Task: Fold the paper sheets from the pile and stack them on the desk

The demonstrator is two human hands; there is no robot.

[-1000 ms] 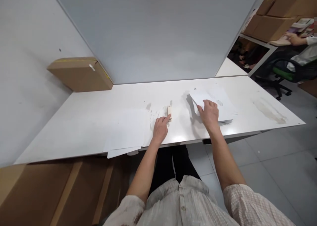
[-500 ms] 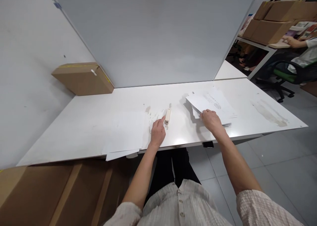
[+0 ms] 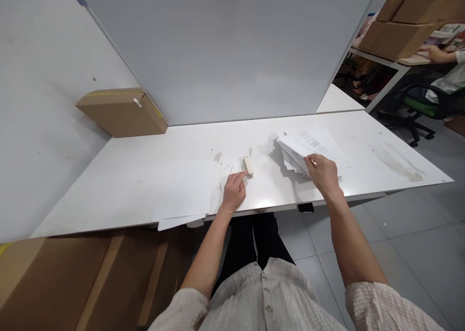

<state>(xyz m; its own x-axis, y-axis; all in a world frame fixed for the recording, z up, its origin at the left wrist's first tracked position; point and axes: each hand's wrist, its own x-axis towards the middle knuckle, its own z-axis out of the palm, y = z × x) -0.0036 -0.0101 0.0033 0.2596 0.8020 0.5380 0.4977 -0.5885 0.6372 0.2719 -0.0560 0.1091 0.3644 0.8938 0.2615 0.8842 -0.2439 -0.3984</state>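
Note:
My left hand (image 3: 234, 190) rests on the white table with its fingers stretched forward. Its fingertips touch the near end of a small cream stapler (image 3: 248, 166), which lies flat and is not gripped. At the right, my right hand (image 3: 322, 172) pinches the near edge of some paper sheets (image 3: 303, 143) between thumb and fingers. These sheets are lifted and curled off a loose, uneven stack of white papers (image 3: 330, 144); print and a drawn grid show on the top one. How many sheets are pinched cannot be made out.
White sheets (image 3: 189, 188) lie at the left, overhanging the table's front edge. A cardboard box (image 3: 123, 111) leans in the back left corner. A white panel (image 3: 232, 50) stands behind the table. Larger cartons (image 3: 54, 278) are below left. Another person's hand (image 3: 434, 52) shows far right.
My right hand has moved slightly right and raised the sheets' edge, curling them. The stapler has turned, its near end swinging right, with my left fingers still against it.

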